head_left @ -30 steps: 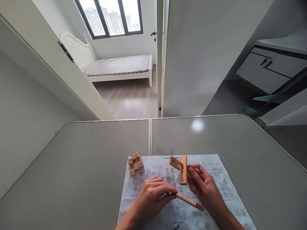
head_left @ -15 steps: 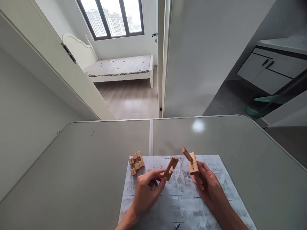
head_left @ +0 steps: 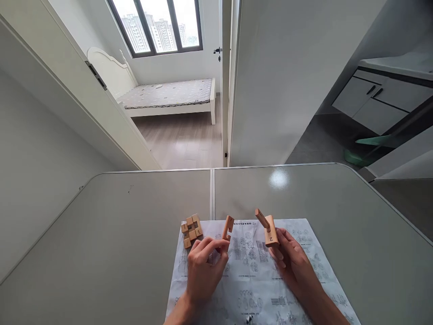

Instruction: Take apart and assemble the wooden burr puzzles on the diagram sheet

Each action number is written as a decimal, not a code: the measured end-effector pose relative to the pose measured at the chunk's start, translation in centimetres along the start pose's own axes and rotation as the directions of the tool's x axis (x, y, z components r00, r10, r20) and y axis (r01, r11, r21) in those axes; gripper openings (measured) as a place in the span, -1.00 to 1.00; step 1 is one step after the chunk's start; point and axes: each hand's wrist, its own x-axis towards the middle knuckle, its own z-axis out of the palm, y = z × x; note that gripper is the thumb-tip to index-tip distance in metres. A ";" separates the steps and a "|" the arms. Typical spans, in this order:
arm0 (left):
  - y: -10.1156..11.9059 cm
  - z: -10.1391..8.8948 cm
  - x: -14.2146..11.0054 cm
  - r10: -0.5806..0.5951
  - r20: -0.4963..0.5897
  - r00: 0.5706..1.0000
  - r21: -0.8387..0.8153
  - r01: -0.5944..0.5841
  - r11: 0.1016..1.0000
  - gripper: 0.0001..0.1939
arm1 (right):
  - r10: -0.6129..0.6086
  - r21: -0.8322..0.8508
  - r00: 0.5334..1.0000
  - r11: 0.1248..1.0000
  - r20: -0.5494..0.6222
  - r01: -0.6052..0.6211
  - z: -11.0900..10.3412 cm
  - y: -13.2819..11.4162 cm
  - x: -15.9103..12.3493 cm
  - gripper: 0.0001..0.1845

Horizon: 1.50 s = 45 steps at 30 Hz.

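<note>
Between the thumb and fingers of my left hand (head_left: 207, 266) is a notched wooden puzzle piece (head_left: 228, 227), held upright with its cut-outs toward the right. My right hand (head_left: 293, 257) grips a wooden block marked 2 (head_left: 271, 231); a thin wooden piece (head_left: 261, 217) sticks out from its face, tilted up to the left. The two held parts are apart. Just beyond my left fingers, a cluster of wooden blocks (head_left: 191, 230) sits at the sheet's upper left corner. Beneath both hands lies a printed paper sheet (head_left: 250, 284) with small diagrams.
The grey table (head_left: 111, 253) has a light edge strip and a seam (head_left: 212, 194) down its middle. Past it are a doorway, a bed (head_left: 169, 95) and a window (head_left: 158, 25). A white cabinet (head_left: 379, 99) stands at the right.
My left hand has moved left with the notched piece and turned it more upright, widening the gap to the block. The right hand stays nearly in place.
</note>
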 end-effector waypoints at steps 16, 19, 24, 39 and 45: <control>0.2 0.3 0.0 0.092 0.124 0.988 0.230 -0.119 0.966 -0.81 | 0.000 -0.025 1.000 1.000 0.014 0.001 -0.1 0.2 0.1 -0.61; 0.2 0.3 0.0 0.114 0.126 0.985 0.237 -0.142 0.961 -0.81 | -0.005 -0.050 1.000 0.999 0.013 0.006 0.0 0.2 0.0 -0.59; -0.2 0.2 -0.3 0.122 0.099 0.988 0.202 -0.140 0.969 -0.82 | 0.020 -0.094 1.000 0.995 -0.006 -0.020 0.0 0.2 -0.1 -0.57; -0.7 -0.2 -1.4 0.234 0.068 0.970 -0.154 -0.222 0.963 -0.11 | -0.109 -0.523 0.969 0.825 0.220 0.212 1.6 1.1 -2.2 -0.54; -0.5 -0.4 -1.0 0.370 0.260 0.892 -0.251 -0.308 0.918 0.42 | -0.028 -0.647 0.936 0.715 0.351 0.264 1.1 1.3 -2.3 -0.57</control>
